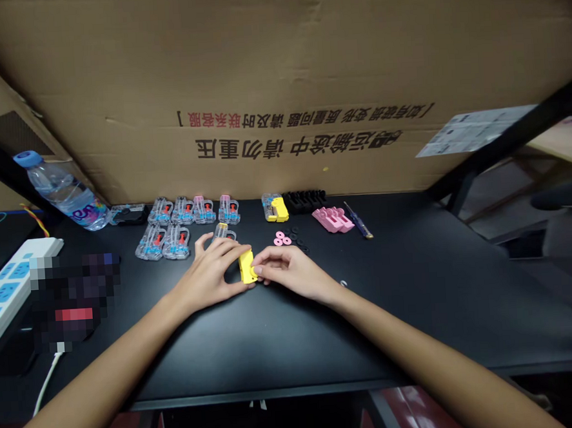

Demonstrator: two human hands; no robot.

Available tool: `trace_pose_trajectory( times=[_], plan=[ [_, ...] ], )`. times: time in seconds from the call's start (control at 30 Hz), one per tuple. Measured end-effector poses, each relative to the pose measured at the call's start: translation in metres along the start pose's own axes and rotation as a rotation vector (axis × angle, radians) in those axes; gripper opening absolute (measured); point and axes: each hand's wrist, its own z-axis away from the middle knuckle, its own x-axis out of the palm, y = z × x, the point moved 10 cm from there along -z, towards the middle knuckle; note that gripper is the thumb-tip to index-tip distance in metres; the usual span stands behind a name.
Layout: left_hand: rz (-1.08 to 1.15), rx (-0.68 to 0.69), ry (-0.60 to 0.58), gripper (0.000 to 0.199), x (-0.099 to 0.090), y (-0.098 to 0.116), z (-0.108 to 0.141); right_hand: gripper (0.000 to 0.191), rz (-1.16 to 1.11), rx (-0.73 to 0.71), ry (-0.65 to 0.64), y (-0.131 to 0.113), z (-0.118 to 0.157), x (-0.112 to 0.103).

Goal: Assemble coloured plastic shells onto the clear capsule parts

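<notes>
From my seat far off, I watch both hands meet over the black table (416, 283). The left hand (209, 270) grips a yellow plastic part (246, 265), fingers along its far end and left side, thumb reaching under its near end. The part sits just off the left fingertips, to their right, its long axis running mostly away from me with the far end leaning slightly left. On its near right side, the right hand (292, 272) has thumb and fingers closed in a pinch on a small yellow disc (254, 271) (partly hidden, so I can't tell how deep it sits). That disc is where everything hinges: it lies against the part, and the right hand comes at it from the right, across that long axis. Beyond the hands, a clear case (226, 234) lies just past the left fingers, and pink discs (282, 240) lie past the right hand.
</notes>
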Motion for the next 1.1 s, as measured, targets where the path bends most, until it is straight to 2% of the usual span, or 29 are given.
trace_pose_trajectory(
  times=[0.37, 0.63, 0.87, 1.1],
  plan=[
    [0.014, 0.007, -0.008, 0.06, -0.0007, 0.0024, -0.0009, 0.034, -0.052, 0.035, 0.04, 0.0024, 0.0013, -0.0049],
    [0.02, -0.004, -0.008, 0.063, -0.0024, 0.0024, -0.001, 0.031, -0.051, 0.042, 0.008, 0.003, 0.0021, -0.0012],
    [0.0, 0.011, 0.002, 0.064, 0.0011, -0.0005, -0.0001, 0.034, -0.058, 0.011, 0.077, 0.0046, -0.0004, -0.0016],
    [0.003, 0.018, 0.0, 0.065, -0.0014, 0.0032, -0.0018, 0.033, -0.067, 0.025, 0.085, 0.0049, -0.0008, -0.0037]
  ],
)
